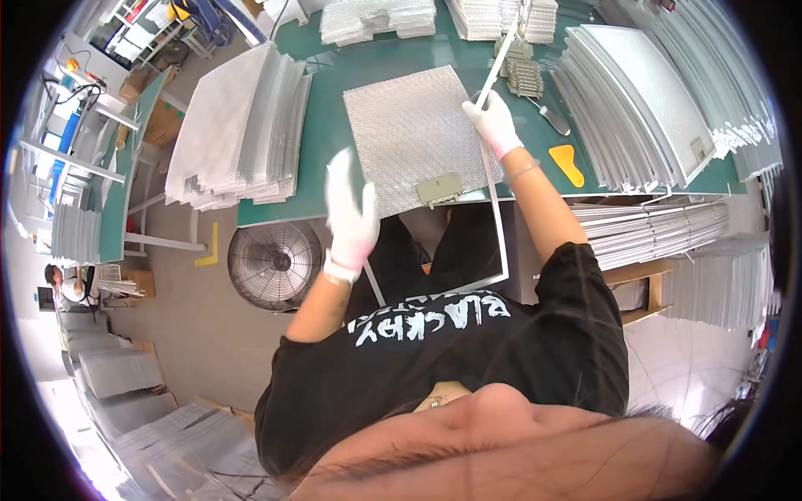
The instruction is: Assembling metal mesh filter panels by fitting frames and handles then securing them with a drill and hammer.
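A silver mesh panel (409, 125) lies on the green table in front of me. On its near edge sits a small grey-green block (439, 190). My left hand (351, 209), in a white glove, is beside the panel's near left corner, fingers stretched and thumb apart, holding nothing. At the panel's right edge my gloved right hand (495, 125) is closed on a thin white strip (503, 60) that points away up the table. A slim metal frame (502, 242) hangs past the near edge over my lap. My right hand hides whether strip and frame join.
Stacks of mesh panels stand left (221, 125) and right (643, 100) on the green table (326, 150). Right of my right hand lie a scraper with a handle (551, 119), a yellow scraper (567, 164) and a pile of metal pieces (525, 77). A floor fan (276, 267) stands below left.
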Tool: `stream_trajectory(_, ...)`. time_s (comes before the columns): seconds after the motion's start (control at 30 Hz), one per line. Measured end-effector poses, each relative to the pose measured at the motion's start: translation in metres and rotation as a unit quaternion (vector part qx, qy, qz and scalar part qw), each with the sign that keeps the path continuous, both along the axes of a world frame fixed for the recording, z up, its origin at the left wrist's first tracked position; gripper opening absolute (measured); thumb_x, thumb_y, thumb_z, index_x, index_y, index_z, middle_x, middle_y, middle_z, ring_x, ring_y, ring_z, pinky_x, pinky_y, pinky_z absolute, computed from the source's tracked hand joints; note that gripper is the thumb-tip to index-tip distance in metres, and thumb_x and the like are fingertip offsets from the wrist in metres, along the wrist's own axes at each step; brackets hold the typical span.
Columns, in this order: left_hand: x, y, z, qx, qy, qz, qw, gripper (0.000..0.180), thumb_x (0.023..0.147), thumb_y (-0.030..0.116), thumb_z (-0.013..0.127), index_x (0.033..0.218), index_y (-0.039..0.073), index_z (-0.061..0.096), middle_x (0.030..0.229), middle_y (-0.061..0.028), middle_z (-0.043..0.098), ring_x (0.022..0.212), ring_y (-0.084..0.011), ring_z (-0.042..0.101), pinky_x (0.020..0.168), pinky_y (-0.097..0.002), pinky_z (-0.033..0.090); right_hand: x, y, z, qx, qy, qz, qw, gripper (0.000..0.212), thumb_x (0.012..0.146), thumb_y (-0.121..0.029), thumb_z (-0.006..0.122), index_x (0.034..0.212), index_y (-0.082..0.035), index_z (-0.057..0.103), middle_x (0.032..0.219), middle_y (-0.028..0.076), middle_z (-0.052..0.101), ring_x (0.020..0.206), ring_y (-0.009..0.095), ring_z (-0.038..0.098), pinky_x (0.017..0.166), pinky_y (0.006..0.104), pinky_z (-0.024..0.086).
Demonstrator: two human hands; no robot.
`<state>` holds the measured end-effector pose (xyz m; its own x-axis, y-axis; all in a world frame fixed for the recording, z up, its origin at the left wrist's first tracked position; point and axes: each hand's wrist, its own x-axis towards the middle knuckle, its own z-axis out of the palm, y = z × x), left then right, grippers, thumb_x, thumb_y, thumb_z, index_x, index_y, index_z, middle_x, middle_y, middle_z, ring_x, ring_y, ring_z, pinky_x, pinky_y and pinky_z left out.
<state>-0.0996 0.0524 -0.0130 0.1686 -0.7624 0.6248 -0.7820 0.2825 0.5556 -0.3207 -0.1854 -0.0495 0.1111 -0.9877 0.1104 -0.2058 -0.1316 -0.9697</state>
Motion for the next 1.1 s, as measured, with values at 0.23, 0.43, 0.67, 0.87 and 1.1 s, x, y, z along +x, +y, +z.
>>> stream_trajectory(0.23, 0.098, -0.149, -0.076, 0.291, 0.069, 0.081, 0.951, 0.065, 0.095, 0.040, 0.054, 0.131, -0.014, 0.045, 0.126, -0.0360, 0.055, 0.118, -0.0467, 0.055, 0.100, -0.0432, 0.045, 0.029, -0.008, 0.012, -0.062, 0.485, 0.033, 0.872, 0.056, 0.081, -0.047, 0.057, 0.114, -0.004, 0.065, 0.119, 0.022, 0.065, 0.124, 0.039, 0.052, 0.107, 0.0491, 0.034)
stream_trajectory(0.43, 0.126, -0.178, -0.057, 0.249, 0.190, 0.135, 0.940, 0.059, 0.093, 0.032, 0.057, 0.137, -0.006, 0.046, 0.135, -0.0280, 0.052, 0.128, -0.0385, 0.049, 0.111, -0.0396, 0.036, 0.026, -0.014, 0.017, -0.047, 0.434, 0.101, 0.894, 0.051, 0.081, -0.047, 0.060, 0.109, -0.004, 0.064, 0.105, 0.019, 0.069, 0.105, 0.038, 0.063, 0.100, 0.0492, 0.040)
stream_trajectory(0.67, -0.012, -0.038, -0.033, 0.378, 0.300, -0.306, 0.821, 0.039, 0.099, 0.033, 0.056, 0.118, -0.001, 0.060, 0.106, -0.0157, 0.069, 0.102, -0.0277, 0.066, 0.089, -0.0363, 0.053, -0.002, 0.046, 0.022, -0.038, 0.298, 0.158, 0.941, 0.046, 0.083, -0.039, 0.066, 0.105, 0.001, 0.058, 0.097, 0.025, 0.067, 0.097, 0.040, 0.064, 0.087, 0.0446, 0.050)
stream_trajectory(0.87, -0.102, 0.010, -0.089, 0.263, 0.796, -0.201, 0.507, 0.039, 0.102, 0.028, 0.051, 0.132, 0.003, 0.048, 0.132, -0.0144, 0.054, 0.123, -0.0298, 0.054, 0.104, -0.0441, 0.042, -0.016, 0.107, 0.014, -0.018, 0.234, 0.192, 0.953, 0.034, 0.087, -0.024, 0.060, 0.109, 0.000, 0.056, 0.097, 0.028, 0.065, 0.093, 0.045, 0.063, 0.085, 0.0462, 0.050)
stream_trajectory(1.1, -0.075, -0.092, -0.134, 0.157, 0.531, -0.304, 0.775, 0.025, 0.103, 0.019, 0.045, 0.119, 0.003, 0.055, 0.121, -0.0147, 0.059, 0.120, -0.0302, 0.054, 0.099, -0.0419, 0.047, -0.018, 0.157, -0.016, 0.086, -0.162, 0.120, 0.976, 0.056, 0.098, -0.003, 0.043, 0.153, -0.006, 0.030, 0.108, 0.006, 0.064, 0.058, 0.004, 0.044, 0.052, 0.0188, 0.040)
